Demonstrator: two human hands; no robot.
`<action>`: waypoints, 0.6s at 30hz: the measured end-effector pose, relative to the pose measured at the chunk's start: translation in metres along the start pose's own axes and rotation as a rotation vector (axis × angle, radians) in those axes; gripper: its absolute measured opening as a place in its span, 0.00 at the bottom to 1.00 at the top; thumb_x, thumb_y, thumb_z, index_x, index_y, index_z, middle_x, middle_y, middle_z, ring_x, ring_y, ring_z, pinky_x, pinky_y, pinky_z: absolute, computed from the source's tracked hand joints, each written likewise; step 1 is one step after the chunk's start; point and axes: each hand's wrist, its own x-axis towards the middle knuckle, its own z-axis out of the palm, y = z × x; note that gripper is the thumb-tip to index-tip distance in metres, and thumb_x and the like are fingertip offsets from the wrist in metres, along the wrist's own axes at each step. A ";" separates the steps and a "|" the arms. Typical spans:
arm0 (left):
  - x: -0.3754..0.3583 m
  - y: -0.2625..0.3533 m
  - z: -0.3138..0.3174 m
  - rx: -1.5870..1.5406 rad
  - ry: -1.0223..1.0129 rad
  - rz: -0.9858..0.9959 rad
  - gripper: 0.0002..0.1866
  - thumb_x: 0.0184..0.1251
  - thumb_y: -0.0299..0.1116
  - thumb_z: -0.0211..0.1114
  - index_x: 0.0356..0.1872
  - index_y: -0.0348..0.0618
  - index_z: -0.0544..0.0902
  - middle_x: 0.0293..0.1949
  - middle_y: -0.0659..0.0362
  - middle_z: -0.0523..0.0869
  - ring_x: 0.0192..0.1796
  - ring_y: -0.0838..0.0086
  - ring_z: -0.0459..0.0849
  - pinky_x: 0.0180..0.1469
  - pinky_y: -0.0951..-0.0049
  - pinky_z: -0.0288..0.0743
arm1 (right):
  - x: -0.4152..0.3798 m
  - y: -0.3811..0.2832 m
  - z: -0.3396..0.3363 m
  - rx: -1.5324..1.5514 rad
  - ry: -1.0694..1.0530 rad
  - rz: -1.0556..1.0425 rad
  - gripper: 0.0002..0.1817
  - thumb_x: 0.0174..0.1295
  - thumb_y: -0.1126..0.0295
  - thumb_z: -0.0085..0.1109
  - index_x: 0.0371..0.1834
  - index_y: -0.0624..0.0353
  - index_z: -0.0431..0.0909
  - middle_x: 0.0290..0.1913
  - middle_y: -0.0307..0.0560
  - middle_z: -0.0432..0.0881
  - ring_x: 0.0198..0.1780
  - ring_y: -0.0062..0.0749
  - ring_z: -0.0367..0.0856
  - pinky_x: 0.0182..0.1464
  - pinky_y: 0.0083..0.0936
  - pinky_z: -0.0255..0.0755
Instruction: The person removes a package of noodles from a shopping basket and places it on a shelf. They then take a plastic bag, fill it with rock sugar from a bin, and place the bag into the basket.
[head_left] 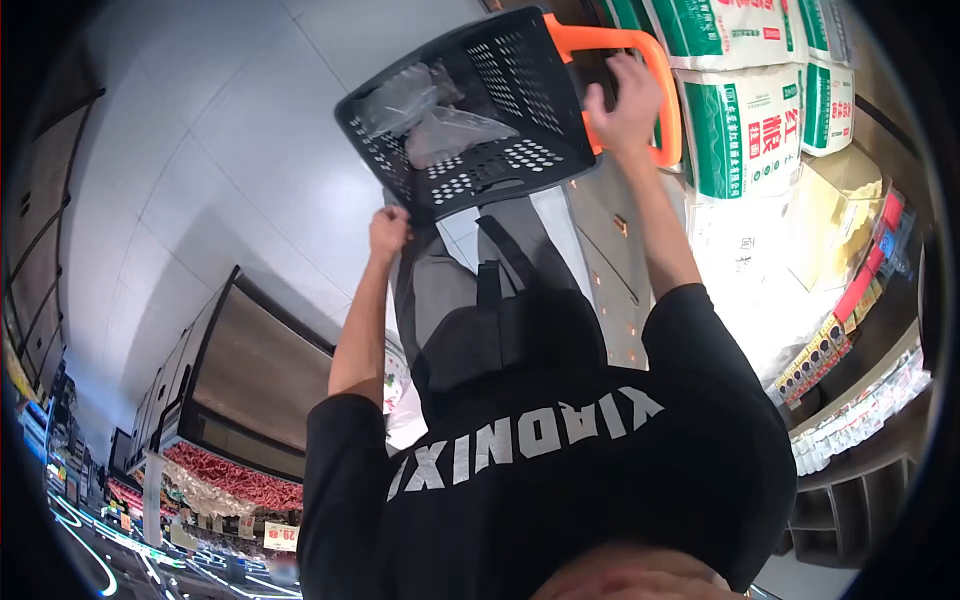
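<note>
A black shopping basket (500,90) with punched holes and an orange handle (668,95) is tilted in front of my body. Clear plastic bags (455,135) lie inside it, one with something pinkish in it. My left hand (389,232) is closed at the basket's near left corner; what its fingers grip is too small to make out. Beside the orange handle, at the basket's right end, is my right hand (628,105), its fingers apart and slightly curled, with nothing visible in them.
Stacked white and green packages (745,130) stand at the right, with an open cardboard box (840,205) below them. A dark display case (265,370) is at the lower left, near red dried goods (235,480). Pale floor tiles (230,130) extend at the upper left.
</note>
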 end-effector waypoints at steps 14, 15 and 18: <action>0.274 0.088 0.129 -0.261 -0.113 -0.022 0.18 0.74 0.36 0.58 0.59 0.37 0.79 0.48 0.53 0.86 0.49 0.69 0.87 0.47 0.71 0.81 | -0.199 0.072 0.374 0.336 -1.108 0.814 0.15 0.61 0.61 0.65 0.43 0.62 0.82 0.42 0.58 0.87 0.49 0.54 0.85 0.53 0.41 0.77; 0.295 0.080 0.141 -0.298 -0.109 0.002 0.21 0.74 0.37 0.58 0.62 0.37 0.76 0.51 0.52 0.85 0.54 0.68 0.85 0.52 0.69 0.80 | -0.196 0.075 0.395 0.312 -1.108 0.745 0.15 0.60 0.61 0.65 0.42 0.62 0.83 0.41 0.58 0.87 0.49 0.54 0.85 0.53 0.42 0.78; 0.347 0.064 0.154 -0.246 -0.098 0.010 0.28 0.72 0.35 0.58 0.71 0.38 0.68 0.60 0.49 0.80 0.63 0.65 0.78 0.66 0.66 0.73 | -0.189 0.072 0.441 0.413 -1.157 0.722 0.18 0.64 0.59 0.59 0.49 0.61 0.82 0.54 0.62 0.84 0.59 0.57 0.81 0.61 0.43 0.74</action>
